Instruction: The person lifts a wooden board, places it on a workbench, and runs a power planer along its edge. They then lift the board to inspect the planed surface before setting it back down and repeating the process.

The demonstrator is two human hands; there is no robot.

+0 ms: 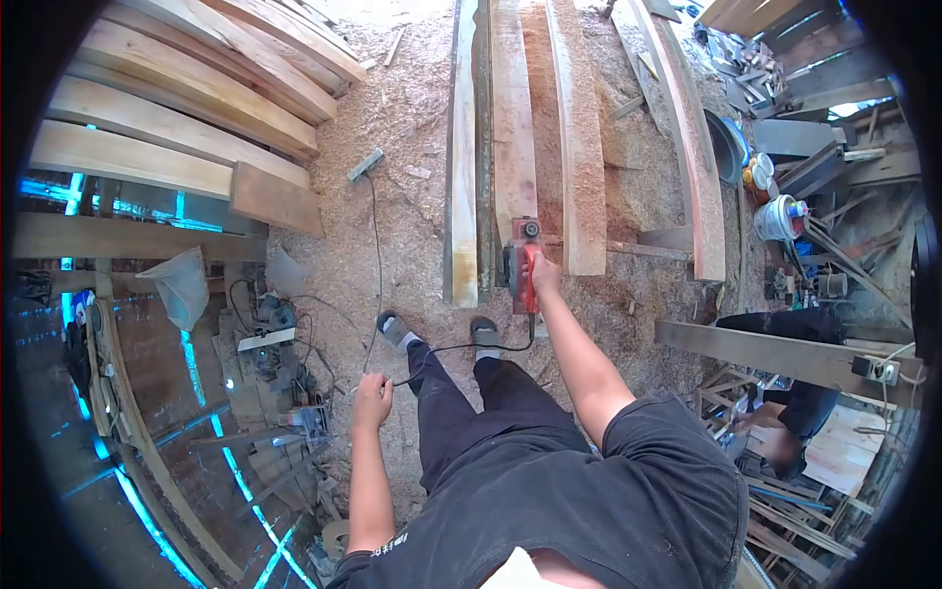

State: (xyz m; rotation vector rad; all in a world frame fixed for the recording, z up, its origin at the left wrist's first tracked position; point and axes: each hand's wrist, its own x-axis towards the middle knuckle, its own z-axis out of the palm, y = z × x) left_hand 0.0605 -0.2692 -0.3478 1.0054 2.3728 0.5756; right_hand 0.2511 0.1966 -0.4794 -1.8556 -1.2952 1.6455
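I am gripping the red electric planer (524,263) in my closed right hand (543,271), starting at the plank's (513,118) near end; my left hand (372,400) is pinching its cord (446,349).

planer (523,263) on plank (512,128) | plank stack (186,98) left
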